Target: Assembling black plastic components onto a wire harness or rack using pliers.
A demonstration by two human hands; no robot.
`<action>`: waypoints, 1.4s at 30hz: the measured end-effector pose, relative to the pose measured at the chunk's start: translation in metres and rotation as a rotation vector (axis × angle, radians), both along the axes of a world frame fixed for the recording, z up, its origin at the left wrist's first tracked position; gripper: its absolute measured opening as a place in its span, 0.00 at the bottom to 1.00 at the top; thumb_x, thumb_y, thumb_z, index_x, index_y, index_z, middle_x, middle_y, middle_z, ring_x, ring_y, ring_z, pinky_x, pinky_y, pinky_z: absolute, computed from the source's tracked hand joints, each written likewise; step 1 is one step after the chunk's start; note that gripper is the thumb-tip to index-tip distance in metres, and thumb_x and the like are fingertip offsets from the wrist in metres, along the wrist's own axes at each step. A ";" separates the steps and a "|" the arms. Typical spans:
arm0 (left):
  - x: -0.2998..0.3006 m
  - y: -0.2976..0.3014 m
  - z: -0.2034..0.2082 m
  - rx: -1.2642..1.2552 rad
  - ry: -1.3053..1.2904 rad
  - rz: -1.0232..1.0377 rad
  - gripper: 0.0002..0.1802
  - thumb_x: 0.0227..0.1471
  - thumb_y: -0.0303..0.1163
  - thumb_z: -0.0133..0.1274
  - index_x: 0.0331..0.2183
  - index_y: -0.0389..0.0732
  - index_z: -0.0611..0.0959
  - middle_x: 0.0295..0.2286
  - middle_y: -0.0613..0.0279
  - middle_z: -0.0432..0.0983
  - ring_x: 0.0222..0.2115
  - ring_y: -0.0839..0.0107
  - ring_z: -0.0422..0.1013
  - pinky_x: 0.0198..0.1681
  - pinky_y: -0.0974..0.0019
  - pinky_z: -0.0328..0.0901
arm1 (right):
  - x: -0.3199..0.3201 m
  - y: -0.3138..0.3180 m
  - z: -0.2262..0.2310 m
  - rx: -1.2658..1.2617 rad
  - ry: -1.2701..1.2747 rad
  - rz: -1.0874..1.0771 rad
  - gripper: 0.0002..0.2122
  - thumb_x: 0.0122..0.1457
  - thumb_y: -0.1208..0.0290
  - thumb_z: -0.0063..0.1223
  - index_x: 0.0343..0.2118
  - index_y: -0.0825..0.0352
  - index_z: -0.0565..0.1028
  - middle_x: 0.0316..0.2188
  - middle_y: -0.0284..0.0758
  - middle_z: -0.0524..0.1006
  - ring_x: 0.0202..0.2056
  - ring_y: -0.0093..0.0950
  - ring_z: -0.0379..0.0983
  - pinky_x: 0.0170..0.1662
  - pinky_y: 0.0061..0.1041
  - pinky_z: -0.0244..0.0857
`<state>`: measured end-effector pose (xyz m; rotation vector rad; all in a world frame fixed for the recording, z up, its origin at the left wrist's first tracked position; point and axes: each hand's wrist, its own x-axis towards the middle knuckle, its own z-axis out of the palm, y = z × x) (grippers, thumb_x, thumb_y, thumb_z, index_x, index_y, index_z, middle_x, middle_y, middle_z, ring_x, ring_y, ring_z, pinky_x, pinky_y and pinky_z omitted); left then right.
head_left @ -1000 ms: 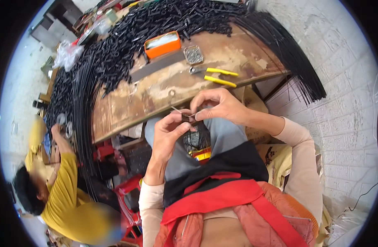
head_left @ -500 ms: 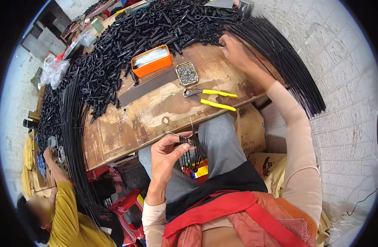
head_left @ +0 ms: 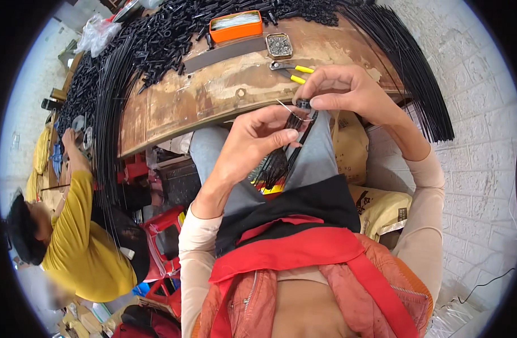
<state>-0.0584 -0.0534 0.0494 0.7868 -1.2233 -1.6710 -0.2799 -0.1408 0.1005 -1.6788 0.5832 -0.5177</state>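
Right grip (head_left: 354,93): small black piece (head_left: 303,104)

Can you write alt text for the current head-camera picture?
A person's left hand holds thin black strands while the right hand pinches a small black piece; beyond stands a wooden table with yellow-handled pliers and heaped black parts.

I wear cream sleeves (head_left: 197,242), a salmon-orange jacket (head_left: 261,301) with metal zips (head_left: 249,298), a broad red band (head_left: 286,256), black cloth (head_left: 326,205), grey-blue trousers (head_left: 314,155).
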 end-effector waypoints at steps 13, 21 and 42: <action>-0.003 0.041 0.012 -0.033 -0.016 0.085 0.13 0.54 0.21 0.55 0.43 0.32 0.80 0.37 0.62 0.79 0.34 0.78 0.73 0.42 0.71 0.70 | 0.000 0.047 0.017 -0.203 0.015 0.057 0.07 0.58 0.80 0.53 0.39 0.71 0.75 0.40 0.35 0.77 0.45 0.22 0.73 0.53 0.24 0.64; -0.004 0.045 0.010 -0.059 0.023 0.094 0.13 0.54 0.21 0.54 0.43 0.33 0.78 0.37 0.62 0.79 0.35 0.78 0.73 0.41 0.72 0.70 | 0.000 0.057 0.019 -0.191 -0.071 0.026 0.06 0.60 0.77 0.53 0.39 0.71 0.75 0.36 0.30 0.75 0.41 0.18 0.71 0.48 0.20 0.65; -0.033 0.037 0.004 0.109 0.258 0.095 0.10 0.54 0.24 0.56 0.39 0.32 0.81 0.33 0.59 0.79 0.33 0.74 0.75 0.40 0.71 0.71 | -0.021 0.058 -0.009 -0.317 -0.297 -0.051 0.12 0.44 0.85 0.66 0.30 0.70 0.73 0.34 0.36 0.71 0.39 0.24 0.68 0.45 0.22 0.60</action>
